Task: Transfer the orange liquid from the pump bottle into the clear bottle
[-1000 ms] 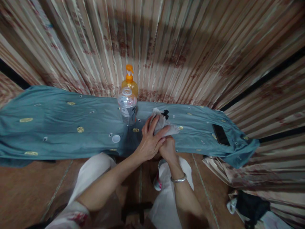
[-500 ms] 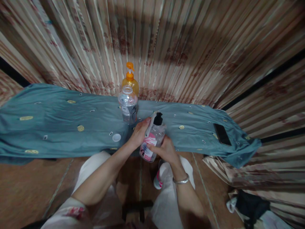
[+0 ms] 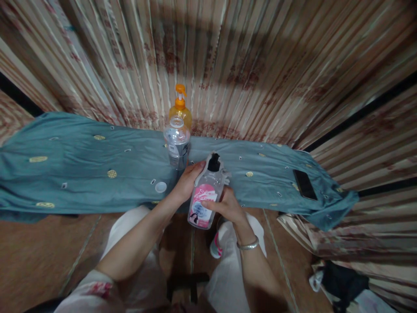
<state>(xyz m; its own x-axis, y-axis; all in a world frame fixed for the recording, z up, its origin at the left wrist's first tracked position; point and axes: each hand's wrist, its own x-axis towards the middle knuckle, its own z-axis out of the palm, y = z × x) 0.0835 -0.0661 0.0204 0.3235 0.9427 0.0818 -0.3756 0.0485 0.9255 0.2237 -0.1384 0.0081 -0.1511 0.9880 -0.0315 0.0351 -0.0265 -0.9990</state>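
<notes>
Gripping a clear pump bottle (image 3: 206,198), pink label unreadable: right hand (image 3: 228,206) wrapped, left hand (image 3: 187,182) steadying.

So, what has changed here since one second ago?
The clear pump bottle with the pink label, earlier hidden under a white cloth, now shows, held by the left hand and right hand. The orange pump bottle, clear plastic bottle and black phone stayed.

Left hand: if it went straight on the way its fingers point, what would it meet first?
The left hand already rests on the clear pink-labelled pump bottle, which the right hand also holds. Its fingers point up and right, towards the crumpled white cloth beside the black pump; depth is unclear.
</notes>
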